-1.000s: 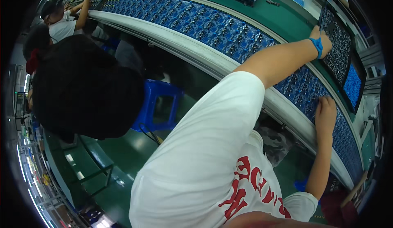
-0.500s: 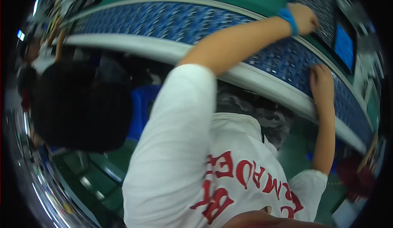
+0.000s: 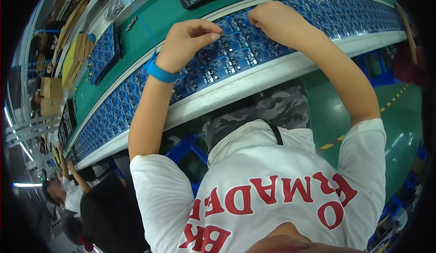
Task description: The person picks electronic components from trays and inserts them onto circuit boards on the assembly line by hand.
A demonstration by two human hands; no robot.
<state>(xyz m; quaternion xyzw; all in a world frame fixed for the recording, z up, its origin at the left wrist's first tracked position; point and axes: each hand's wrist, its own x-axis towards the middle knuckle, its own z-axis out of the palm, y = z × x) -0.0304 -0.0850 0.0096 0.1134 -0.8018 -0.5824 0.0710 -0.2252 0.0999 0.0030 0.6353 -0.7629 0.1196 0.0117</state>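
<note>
A long row of blue circuit boards, dotted with small parts, runs along a white-edged line in front of me. Over its middle my left hand is closed, thumb and forefinger brought together in a pinch; whatever lies between the tips is too small to make out. A blue wrist strap with a thin cord circles that wrist. To the right, above the same boards, my right hand is curled with its fingertips pressed together near the far edge of the row. Its fingers hide anything held there.
Beyond the line, a black tray full of small parts lies on a green surface. Stacked blue boards and cardboard pieces stand farther left. A dark-clothed person sits at lower left. Blue stools are under the line.
My view has swung toward the right. My left hand has come back from the parts tray to the boards, and both hands are now close together over the row.
</note>
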